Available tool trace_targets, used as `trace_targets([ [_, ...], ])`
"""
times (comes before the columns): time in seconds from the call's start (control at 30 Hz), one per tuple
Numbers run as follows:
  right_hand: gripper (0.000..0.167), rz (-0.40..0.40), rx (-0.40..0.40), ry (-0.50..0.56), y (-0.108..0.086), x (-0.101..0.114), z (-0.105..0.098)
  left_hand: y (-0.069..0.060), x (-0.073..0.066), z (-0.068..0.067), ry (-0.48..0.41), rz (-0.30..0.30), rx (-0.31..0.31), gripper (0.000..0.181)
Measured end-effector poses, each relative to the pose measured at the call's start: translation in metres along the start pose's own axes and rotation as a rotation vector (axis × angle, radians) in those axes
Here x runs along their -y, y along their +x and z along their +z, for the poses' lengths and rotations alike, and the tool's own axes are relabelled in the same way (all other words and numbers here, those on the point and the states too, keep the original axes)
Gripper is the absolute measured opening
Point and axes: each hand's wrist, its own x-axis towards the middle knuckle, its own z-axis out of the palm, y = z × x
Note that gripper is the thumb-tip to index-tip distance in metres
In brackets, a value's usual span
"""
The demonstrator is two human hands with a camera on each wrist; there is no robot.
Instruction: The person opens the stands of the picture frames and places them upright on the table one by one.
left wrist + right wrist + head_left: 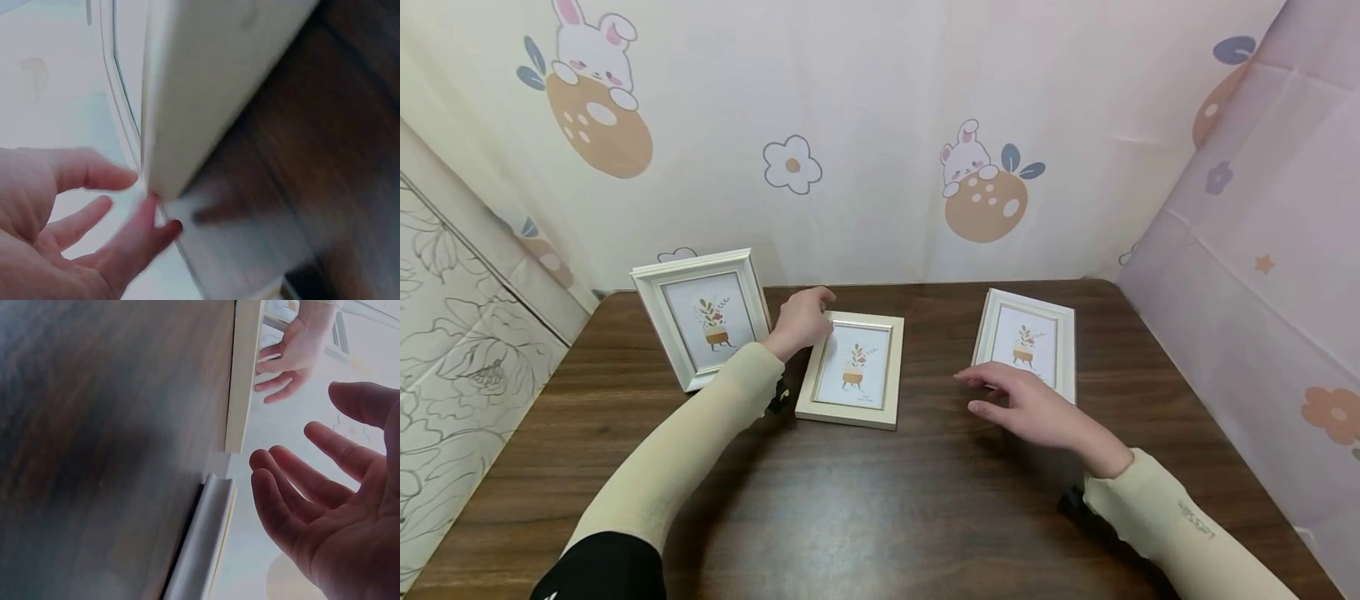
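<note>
A cream picture frame (850, 415) with a potted-plant print lies flat mid-table. My left hand (803, 321) is at its far left corner; in the left wrist view the left hand (75, 219) has thumb and fingers parted close to the corner of a cream frame edge (206, 81). Whether a fingertip touches it, I cannot tell. A second white frame (1066, 354) lies at the right, its near left corner hidden by my right hand (1030, 404). The right hand (337, 500) has loosely bent fingers with nothing in them.
On the left a larger white frame (681, 354) stands tilted back, beside my left forearm. All sit on a dark wood table (880, 517). Behind it hangs a curtain (880, 83) printed with rabbits and flowers, with another patterned sheet (1262, 317) along the right.
</note>
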Motion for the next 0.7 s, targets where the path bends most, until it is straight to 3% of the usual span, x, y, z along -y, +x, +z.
trace_targets([
  [0.13,0.039,0.016,-0.011,0.022,0.001,-0.002,-0.006,0.0,-0.001,0.0,0.0,-0.006,-0.009,0.049],
  [0.47,0.037,0.046,-0.036,0.043,0.002,-0.005,-0.019,0.001,-0.002,0.003,0.111,-0.033,0.082,0.057],
  [0.7,0.037,0.056,-0.036,0.063,0.002,-0.007,-0.021,0.005,-0.004,0.002,0.126,-0.033,0.095,0.052],
])
